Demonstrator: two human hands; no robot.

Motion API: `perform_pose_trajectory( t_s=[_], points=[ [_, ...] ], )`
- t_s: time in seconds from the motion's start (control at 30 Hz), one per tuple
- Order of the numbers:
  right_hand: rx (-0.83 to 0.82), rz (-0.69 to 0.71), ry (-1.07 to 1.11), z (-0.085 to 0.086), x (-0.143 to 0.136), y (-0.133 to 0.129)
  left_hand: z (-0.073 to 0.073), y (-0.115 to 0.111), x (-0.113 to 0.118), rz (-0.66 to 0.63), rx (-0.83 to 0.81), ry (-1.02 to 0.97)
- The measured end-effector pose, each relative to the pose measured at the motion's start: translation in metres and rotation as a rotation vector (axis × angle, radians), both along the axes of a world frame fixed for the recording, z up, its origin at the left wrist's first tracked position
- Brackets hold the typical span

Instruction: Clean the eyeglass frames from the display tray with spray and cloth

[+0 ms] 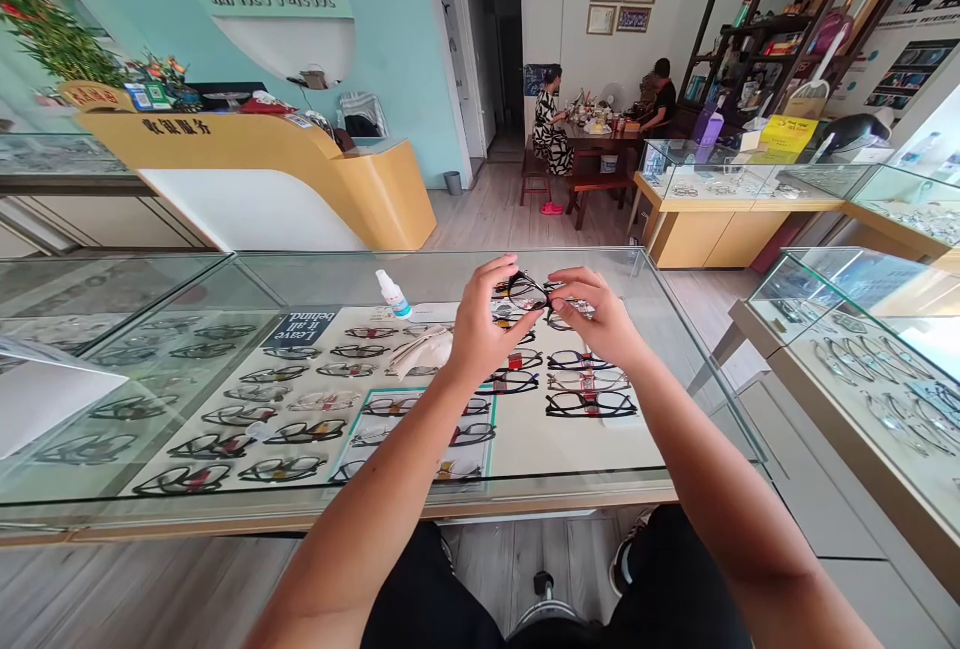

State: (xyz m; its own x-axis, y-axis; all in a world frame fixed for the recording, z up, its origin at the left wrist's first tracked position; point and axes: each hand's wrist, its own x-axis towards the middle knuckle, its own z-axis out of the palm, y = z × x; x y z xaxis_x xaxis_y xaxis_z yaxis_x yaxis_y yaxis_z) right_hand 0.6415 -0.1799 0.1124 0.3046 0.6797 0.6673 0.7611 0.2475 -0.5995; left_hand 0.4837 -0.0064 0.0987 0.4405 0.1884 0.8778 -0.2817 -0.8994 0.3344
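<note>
- The person's left hand (480,319) had hold of the near end of a pair of dark glasses (528,291), the forefinger over the top and the thumb below, clamped on the rim.
- The right hand (596,319) gripped the same pair at its other end, thumb and fingertips pinched together there; exactly which part they pinched, I couldn't tell.
- The glasses hung between the two hands, lifted clear above the glass top of a case (555,507).
- Under that glass I saw rows of frames (590,403), several bearing red or yellow tags, and a dark card (301,329) printed with white words.
- On top, to the left of the hands and apart from them, stood a white bottle (394,294) with a blue label.
- A crumpled pale cloth (420,351) lay just beside the left wrist, nearer the person than the bottle.
- Both forearms reached across the near edge of the case, with dark trousers (431,594) showing beneath it.
- Well beyond, two other people sat at a cluttered table (589,135), one in a patterned outfit (551,144), the other in black.
- A curved wooden desk (390,194) stood across the floor.
</note>
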Motion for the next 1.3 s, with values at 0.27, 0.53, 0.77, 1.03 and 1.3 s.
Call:
perform_pose_trajectory(
  t_s=[0.27,0.53,0.77,1.03,1.3],
  points=[
    [-0.036,0.070,0.043,-0.002,0.005,0.001,0.001,-0.001,-0.001,0.008,-0.021,0.031],
    [-0.063,0.098,0.078,-0.006,0.001,0.003,0.001,-0.004,-0.004,0.030,-0.104,0.093],
    [-0.066,0.091,0.085,-0.004,-0.002,0.002,0.000,-0.007,-0.002,-0.047,-0.201,0.097],
    [-0.093,0.150,0.155,-0.002,-0.004,0.005,-0.009,-0.006,0.005,-0.187,-0.380,0.098],
    [-0.131,0.126,0.198,-0.002,-0.008,0.006,-0.009,-0.006,0.005,-0.215,-0.399,0.097]
  ],
)
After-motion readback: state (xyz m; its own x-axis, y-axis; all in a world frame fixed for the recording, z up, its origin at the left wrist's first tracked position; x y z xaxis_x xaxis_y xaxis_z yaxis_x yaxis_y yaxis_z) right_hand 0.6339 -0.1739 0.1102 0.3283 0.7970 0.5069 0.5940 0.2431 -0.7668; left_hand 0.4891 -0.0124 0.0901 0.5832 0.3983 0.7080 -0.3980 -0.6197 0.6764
